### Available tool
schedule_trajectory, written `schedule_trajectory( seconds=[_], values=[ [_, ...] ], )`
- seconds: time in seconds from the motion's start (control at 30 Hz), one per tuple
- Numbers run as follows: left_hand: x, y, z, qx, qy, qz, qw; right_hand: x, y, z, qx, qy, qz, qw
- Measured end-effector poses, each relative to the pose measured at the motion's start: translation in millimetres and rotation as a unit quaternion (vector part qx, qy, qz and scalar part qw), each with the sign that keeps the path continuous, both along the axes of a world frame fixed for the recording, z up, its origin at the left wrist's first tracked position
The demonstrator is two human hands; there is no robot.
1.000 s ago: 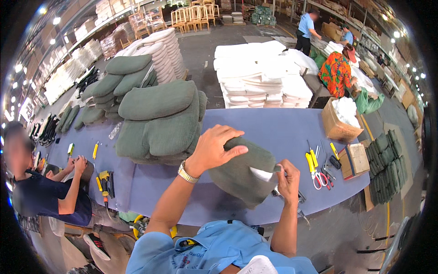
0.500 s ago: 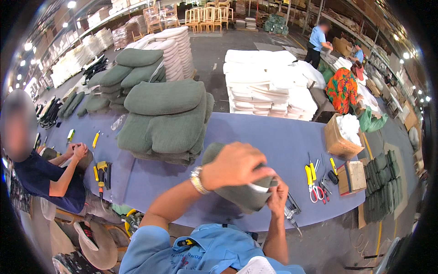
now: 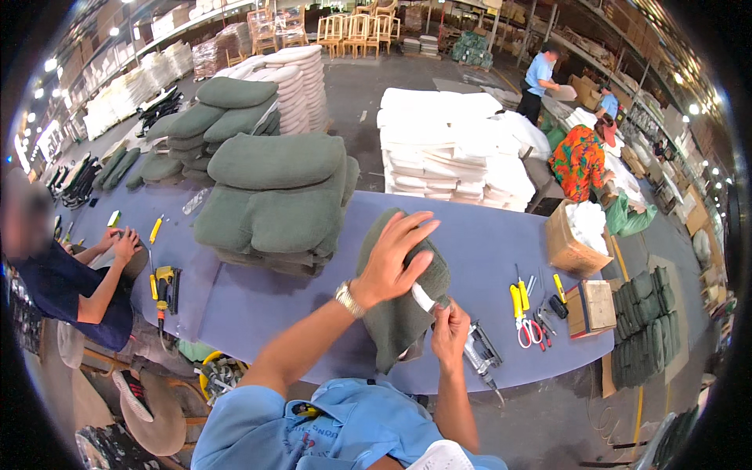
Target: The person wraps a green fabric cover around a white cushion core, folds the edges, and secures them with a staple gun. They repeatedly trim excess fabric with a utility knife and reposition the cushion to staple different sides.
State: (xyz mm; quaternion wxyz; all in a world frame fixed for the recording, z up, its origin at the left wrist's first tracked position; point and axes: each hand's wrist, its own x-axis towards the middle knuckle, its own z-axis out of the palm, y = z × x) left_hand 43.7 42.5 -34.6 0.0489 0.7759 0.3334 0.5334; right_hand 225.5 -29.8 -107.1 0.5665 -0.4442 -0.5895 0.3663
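Note:
A dark green fabric-covered cushion [image 3: 388, 333] stands tilted over the blue-grey table in front of me. My left hand [image 3: 394, 261] lies against its upper face, fingers spread apart. At the cushion's right edge, my right hand [image 3: 451, 335] is closed on the green fabric. A white strip [image 3: 423, 298] shows at that edge, between the two hands. The fingertips of my right hand are partly hidden. Just right of this hand, a staple gun [image 3: 480, 352] with a hose lies on the table.
Stacked green cushions [image 3: 270, 215] stand left of my hands. Scissors [image 3: 529, 332], yellow-handled tools and a small box [image 3: 591, 307] lie to the right, near a carton [image 3: 565, 252] of white stuffing. A co-worker [image 3: 74, 301] sits at the left; a white pile [image 3: 439, 149] stands beyond the table.
My left hand has opened from a curled grip and spread over the cushion. The cushion has turned more upright. My right hand has shifted slightly down and left, still gripping its edge.

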Motion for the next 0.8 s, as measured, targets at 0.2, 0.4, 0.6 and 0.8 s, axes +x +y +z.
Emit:
schedule_trajectory(
  seconds=[0.2, 0.4, 0.6, 0.8],
  values=[
    [14.9, -99.5, -112.8, -0.132, 0.069, -0.039, 0.988, 11.2, -0.3, -18.3, 0.058, 0.055, -0.076, 0.994],
    [29.3, -117.4, -136.5, -0.224, 0.058, 0.081, 0.97, 16.5, 19.7, -18.1, 0.003, 0.047, -0.027, 0.999],
    [28.8, -110.4, -136.9, -0.261, -0.018, 0.052, 0.964, 33.6, 31.3, -16.6, -0.021, 0.121, -0.02, 0.992],
    [59.0, -77.7, -142.0, -0.244, 0.035, 0.088, 0.965, 99.4, 53.0, -47.0, -0.056, 0.145, -0.077, 0.985]
  ],
)
